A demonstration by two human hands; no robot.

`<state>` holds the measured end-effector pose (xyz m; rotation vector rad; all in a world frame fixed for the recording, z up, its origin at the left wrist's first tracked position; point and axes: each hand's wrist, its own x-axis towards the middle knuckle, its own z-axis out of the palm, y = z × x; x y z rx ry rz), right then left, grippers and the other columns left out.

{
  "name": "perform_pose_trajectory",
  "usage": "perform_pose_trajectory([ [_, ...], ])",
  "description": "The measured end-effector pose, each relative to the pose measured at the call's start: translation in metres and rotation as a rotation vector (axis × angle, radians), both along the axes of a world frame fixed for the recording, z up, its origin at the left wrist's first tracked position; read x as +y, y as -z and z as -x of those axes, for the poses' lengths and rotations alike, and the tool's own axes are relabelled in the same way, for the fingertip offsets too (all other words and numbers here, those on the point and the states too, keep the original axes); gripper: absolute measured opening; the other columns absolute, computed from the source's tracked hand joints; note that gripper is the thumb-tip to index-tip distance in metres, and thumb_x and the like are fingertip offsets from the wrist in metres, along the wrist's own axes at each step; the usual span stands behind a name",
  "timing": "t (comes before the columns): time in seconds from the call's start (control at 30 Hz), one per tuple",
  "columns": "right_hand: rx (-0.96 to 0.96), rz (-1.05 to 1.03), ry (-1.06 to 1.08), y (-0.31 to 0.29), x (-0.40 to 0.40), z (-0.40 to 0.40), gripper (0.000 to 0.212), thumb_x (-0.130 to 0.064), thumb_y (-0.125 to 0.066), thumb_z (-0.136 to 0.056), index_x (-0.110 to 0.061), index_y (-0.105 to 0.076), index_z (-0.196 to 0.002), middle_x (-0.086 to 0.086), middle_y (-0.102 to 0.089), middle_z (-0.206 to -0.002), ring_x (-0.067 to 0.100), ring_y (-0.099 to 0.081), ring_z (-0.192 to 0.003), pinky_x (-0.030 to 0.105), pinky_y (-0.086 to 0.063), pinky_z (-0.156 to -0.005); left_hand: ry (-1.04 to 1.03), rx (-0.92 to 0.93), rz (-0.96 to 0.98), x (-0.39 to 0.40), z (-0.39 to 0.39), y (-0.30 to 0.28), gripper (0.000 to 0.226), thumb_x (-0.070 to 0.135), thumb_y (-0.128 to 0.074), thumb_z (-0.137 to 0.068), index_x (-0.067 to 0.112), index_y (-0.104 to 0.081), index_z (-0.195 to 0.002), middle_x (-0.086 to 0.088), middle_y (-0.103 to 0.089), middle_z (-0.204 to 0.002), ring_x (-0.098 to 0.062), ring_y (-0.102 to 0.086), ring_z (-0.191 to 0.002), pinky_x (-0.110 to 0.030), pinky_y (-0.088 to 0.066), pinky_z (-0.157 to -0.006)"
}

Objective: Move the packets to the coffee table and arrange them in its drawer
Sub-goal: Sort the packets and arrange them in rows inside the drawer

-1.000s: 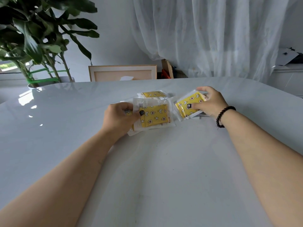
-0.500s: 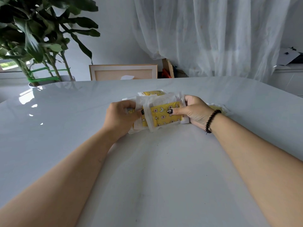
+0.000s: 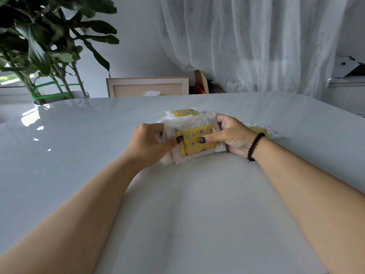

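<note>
A stack of clear packets with yellow patterned inserts (image 3: 194,141) rests on edge on the white table (image 3: 177,204), tilted toward me. My left hand (image 3: 152,141) grips the stack's left side, thumb on its front. My right hand (image 3: 231,135), with a black bead bracelet at the wrist, grips the right side, thumb also on the front. One more packet (image 3: 182,112) lies flat just behind the stack. Another packet (image 3: 258,129) lies on the table behind my right wrist, partly hidden. No coffee table or drawer is in view.
A large potted plant (image 3: 45,46) stands beyond the table's far left. A wooden picture frame (image 3: 147,86) leans against the wall behind the table. White sheer curtains (image 3: 256,40) hang at the back right, with a white cabinet (image 3: 347,89) at the far right.
My right hand carried its packet leftward and set it against the packets in my left hand. Both hands now hold one stack, which has tipped more upright.
</note>
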<state>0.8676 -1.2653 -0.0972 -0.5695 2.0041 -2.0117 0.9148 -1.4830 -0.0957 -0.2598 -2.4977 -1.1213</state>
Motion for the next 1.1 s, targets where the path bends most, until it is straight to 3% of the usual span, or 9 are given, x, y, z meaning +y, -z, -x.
perform_pose_trajectory([
  [0.1, 0.03, 0.031, 0.008, -0.002, 0.001, -0.001, 0.063, -0.012, -0.082, -0.043, -0.011, -0.065, -0.104, 0.01, -0.073, -0.098, 0.024, -0.069, -0.095, 0.039, -0.058, -0.082, 0.015, 0.045, 0.073, 0.001, 0.0, 0.0, 0.012, 0.02, -0.069, -0.084, 0.011, -0.075, -0.087, -0.009, -0.071, -0.082, -0.03, -0.061, -0.077, -0.035, -0.051, -0.068],
  [0.23, 0.167, 0.08, 0.103, -0.009, 0.0, -0.001, 0.045, -0.001, -0.079, -0.05, -0.006, -0.067, -0.094, 0.01, -0.073, -0.09, 0.026, -0.07, -0.088, 0.04, -0.059, -0.076, -0.001, 0.137, 0.058, 0.002, -0.001, -0.003, 0.018, 0.023, -0.071, -0.084, 0.01, -0.068, -0.072, -0.008, -0.063, -0.068, -0.028, -0.05, -0.061, -0.031, -0.046, -0.056],
  [0.3, 0.194, 0.098, 0.114, -0.011, -0.001, -0.002, 0.04, 0.006, -0.076, -0.057, -0.005, -0.066, -0.094, 0.01, -0.072, -0.09, 0.025, -0.07, -0.087, 0.04, -0.059, -0.076, -0.03, 0.135, 0.071, 0.002, -0.001, -0.005, 0.017, 0.027, -0.073, -0.082, 0.01, -0.072, -0.079, -0.007, -0.064, -0.068, -0.028, -0.053, -0.062, -0.031, -0.048, -0.056],
  [0.53, 0.063, 0.071, -0.075, 0.0, -0.001, -0.007, 0.04, 0.019, -0.065, -0.064, -0.01, -0.066, -0.091, 0.004, -0.075, -0.089, 0.018, -0.071, -0.086, 0.032, -0.059, -0.075, 0.016, -0.018, 0.157, -0.002, -0.006, -0.009, 0.021, 0.036, -0.079, -0.073, 0.021, -0.077, -0.088, -0.003, -0.068, -0.074, -0.018, -0.056, -0.067, -0.023, -0.044, -0.058],
  [0.63, 0.046, 0.09, -0.092, -0.002, -0.004, -0.005, 0.044, 0.007, -0.075, -0.058, -0.01, -0.068, -0.097, 0.007, -0.074, -0.095, 0.021, -0.07, -0.092, 0.034, -0.058, -0.078, 0.059, -0.037, 0.162, -0.003, -0.006, -0.008, 0.022, 0.03, -0.077, -0.077, 0.018, -0.076, -0.095, -0.008, -0.072, -0.087, -0.024, -0.063, -0.082, -0.034, -0.053, -0.075],
  [0.73, -0.052, 0.182, -0.085, -0.004, 0.003, 0.001, 0.049, -0.015, -0.09, -0.044, -0.019, -0.072, -0.089, 0.009, -0.073, -0.095, 0.026, -0.069, -0.093, 0.04, -0.057, -0.08, 0.055, -0.042, 0.179, -0.001, -0.005, -0.009, 0.025, 0.028, -0.073, -0.081, 0.01, -0.074, -0.099, -0.011, -0.07, -0.093, -0.029, -0.062, -0.084, -0.039, -0.052, -0.077],
  [0.87, -0.036, 0.042, -0.077, -0.002, 0.002, -0.001, 0.072, -0.012, -0.084, -0.052, -0.002, -0.06, -0.119, 0.017, -0.067, -0.115, 0.03, -0.064, -0.108, 0.044, -0.052, -0.093, 0.058, -0.062, 0.189, 0.001, -0.007, -0.009, 0.026, 0.027, -0.07, -0.084, 0.007, -0.073, -0.1, -0.011, -0.068, -0.097, -0.03, -0.061, -0.085, -0.037, -0.053, -0.076],
  [1.1, 0.004, -0.036, 0.017, 0.002, 0.0, -0.005, 0.053, -0.002, -0.075, -0.06, 0.0, -0.064, -0.111, 0.016, -0.07, -0.109, 0.029, -0.067, -0.103, 0.042, -0.054, -0.09, 0.044, -0.085, 0.111, 0.004, -0.01, -0.007, 0.017, 0.028, -0.073, -0.081, 0.014, -0.075, -0.091, -0.002, -0.071, -0.086, -0.024, -0.063, -0.082, -0.035, -0.054, -0.074],
])
